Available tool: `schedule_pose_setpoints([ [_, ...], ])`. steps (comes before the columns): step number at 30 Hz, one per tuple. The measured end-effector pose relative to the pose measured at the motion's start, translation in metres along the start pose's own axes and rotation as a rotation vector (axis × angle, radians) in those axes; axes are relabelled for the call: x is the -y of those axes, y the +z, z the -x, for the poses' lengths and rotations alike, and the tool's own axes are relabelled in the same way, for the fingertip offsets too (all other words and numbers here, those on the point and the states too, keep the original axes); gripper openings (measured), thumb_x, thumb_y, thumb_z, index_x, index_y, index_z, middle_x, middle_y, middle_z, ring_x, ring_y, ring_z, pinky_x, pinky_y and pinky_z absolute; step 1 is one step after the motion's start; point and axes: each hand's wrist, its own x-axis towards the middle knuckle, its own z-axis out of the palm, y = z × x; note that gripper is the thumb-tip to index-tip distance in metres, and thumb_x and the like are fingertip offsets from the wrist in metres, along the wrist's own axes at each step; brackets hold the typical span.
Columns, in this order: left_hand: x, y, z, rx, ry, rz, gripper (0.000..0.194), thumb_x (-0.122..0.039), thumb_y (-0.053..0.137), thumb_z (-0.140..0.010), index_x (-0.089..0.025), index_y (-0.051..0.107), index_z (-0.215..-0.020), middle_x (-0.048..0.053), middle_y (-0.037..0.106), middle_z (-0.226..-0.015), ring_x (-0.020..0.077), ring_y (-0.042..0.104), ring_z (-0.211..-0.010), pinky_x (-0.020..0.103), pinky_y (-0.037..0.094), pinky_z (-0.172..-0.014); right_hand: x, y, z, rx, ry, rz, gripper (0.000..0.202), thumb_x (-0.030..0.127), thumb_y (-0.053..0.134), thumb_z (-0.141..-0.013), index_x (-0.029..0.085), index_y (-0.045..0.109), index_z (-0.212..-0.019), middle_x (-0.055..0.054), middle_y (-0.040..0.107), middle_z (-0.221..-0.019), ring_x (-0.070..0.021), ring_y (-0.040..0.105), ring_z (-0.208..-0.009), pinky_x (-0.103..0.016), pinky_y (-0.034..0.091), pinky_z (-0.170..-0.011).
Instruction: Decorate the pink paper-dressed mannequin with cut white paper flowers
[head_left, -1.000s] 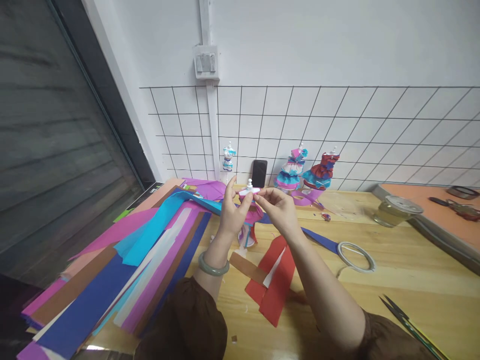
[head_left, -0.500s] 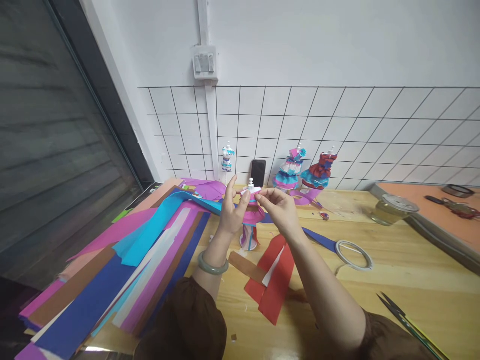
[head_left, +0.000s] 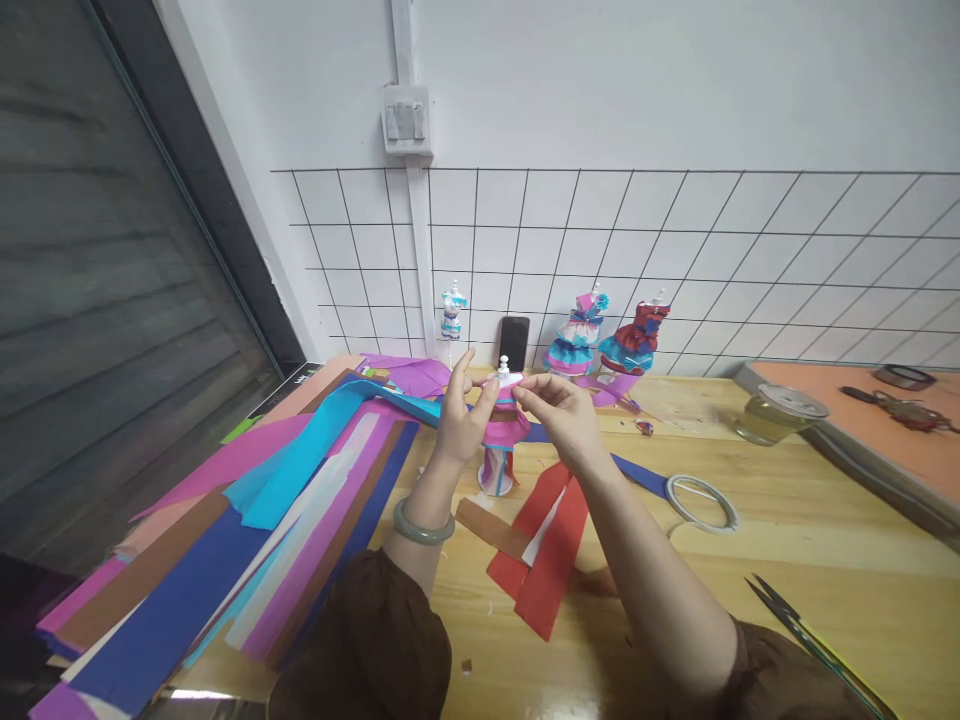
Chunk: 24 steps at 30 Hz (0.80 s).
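Between my hands stands a small white dress form (head_left: 504, 366) wrapped in pink, blue and brown crepe paper, its skirt flaring pink over a striped lower part and round base. My left hand (head_left: 463, 415) is at its left side, thumb and forefinger closed on the edge of the paper bodice (head_left: 501, 390), the other fingers raised. On the right, my right hand (head_left: 559, 410) pinches the bodice's other edge between thumb and forefinger. Red crepe paper pieces (head_left: 551, 560) and a brown strip (head_left: 491, 530) lie just in front of the form.
Long crepe strips (head_left: 187, 570) in several colours cover the left side. At the back are a phone (head_left: 514, 343) and dressed mini forms (head_left: 577, 340). To the right lie a tape roll (head_left: 703, 503), scissors (head_left: 806, 635), a lidded jar (head_left: 780, 413) and an orange board (head_left: 847, 400).
Both hands keep nearly the same pinch on the paper bodice. The whole view has shifted slightly, so the surroundings sit a little higher and further left.
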Motion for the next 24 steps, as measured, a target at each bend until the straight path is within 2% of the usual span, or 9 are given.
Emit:
schedule_pose_setpoints([
  [10,-0.005,-0.001,0.002,0.02,0.0,0.003,0.049,-0.033,0.054,-0.081,-0.021,0.041,-0.127,0.004,0.063,-0.085,0.0159,0.058,-0.08,0.031,0.043,-0.079,0.0,-0.013,-0.013,0.038,0.261,-0.209,0.029,0.03,0.079,-0.052,0.018,0.058,-0.068,0.006,0.053,-0.057,-0.0056,0.045,-0.047,-0.022,0.038,-0.049],
  [18,-0.004,-0.001,0.002,0.03,0.009,-0.01,0.05,-0.038,0.053,-0.081,-0.02,0.042,-0.127,0.003,0.062,-0.08,0.0166,0.058,-0.08,0.032,0.043,-0.081,-0.004,-0.02,-0.005,0.08,0.285,-0.224,0.029,0.035,0.077,-0.055,0.02,0.059,-0.071,0.005,0.054,-0.055,-0.0078,0.048,-0.048,-0.024,0.042,-0.052],
  [24,-0.003,-0.004,0.001,0.083,0.03,-0.034,0.047,-0.042,0.049,-0.083,-0.021,0.045,-0.124,0.005,0.062,-0.085,0.0181,0.058,-0.09,0.035,0.041,-0.087,-0.014,-0.028,0.013,0.073,0.311,-0.241,0.028,0.035,0.076,-0.058,0.018,0.06,-0.074,0.004,0.055,-0.06,-0.0082,0.049,-0.053,-0.025,0.043,-0.057],
])
